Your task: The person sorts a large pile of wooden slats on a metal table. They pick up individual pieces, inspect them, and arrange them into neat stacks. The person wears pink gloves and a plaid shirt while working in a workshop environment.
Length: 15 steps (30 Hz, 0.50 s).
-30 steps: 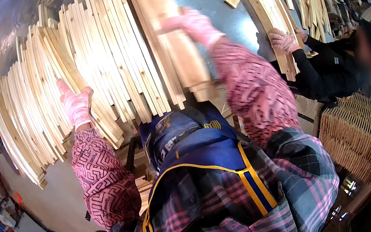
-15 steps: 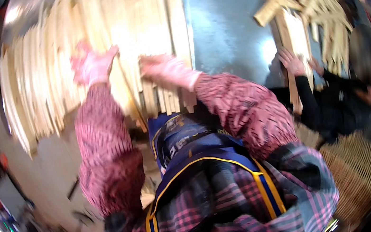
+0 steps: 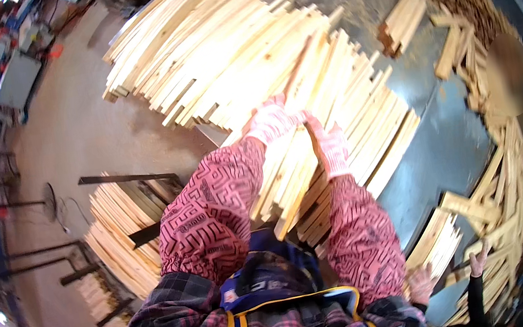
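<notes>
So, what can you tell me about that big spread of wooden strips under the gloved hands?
The spread of wooden strips looks like pale, bare timber: long, narrow pieces lying side by side, slanting across the view, their ends uneven. A reddish-brown streak shows near the middle. It rests on a bluish, shiny table. The left hand and right hand are both on it.

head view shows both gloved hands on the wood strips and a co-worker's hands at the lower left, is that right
Not quite: in the head view, the co-worker's hands are at the lower right, not the lower left. The left hand and right hand, both gloved, are on the wood strips.
</notes>
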Motion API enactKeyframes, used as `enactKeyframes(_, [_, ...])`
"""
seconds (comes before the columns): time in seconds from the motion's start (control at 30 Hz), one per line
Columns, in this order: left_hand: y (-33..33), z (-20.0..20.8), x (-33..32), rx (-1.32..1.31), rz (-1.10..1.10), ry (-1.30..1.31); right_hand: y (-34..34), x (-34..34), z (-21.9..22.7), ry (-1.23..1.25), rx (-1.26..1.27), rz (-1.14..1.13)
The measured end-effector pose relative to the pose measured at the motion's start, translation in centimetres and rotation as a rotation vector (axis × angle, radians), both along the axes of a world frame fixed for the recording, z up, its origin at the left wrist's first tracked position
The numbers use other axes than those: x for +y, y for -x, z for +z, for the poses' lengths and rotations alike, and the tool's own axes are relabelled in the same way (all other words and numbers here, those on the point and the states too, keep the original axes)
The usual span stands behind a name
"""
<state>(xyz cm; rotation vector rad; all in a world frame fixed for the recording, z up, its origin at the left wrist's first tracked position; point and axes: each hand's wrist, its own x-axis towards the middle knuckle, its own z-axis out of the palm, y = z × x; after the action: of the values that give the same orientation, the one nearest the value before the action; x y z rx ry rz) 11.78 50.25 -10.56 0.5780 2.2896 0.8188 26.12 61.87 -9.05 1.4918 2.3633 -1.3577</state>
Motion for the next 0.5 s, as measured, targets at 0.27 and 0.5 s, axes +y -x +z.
enactKeyframes(0.27, [-5.8, 17.1, -1.3, 0.166, -0.025, -0.381, -4.4, 0.0, 10.9, -0.069, 0.7, -0.188])
enactKeyframes(0.5, [-10.3, 20.8, -4.7, 0.371, 0.014, -0.772, -9.1, 3.6, 15.3, -0.437, 0.852, 0.292])
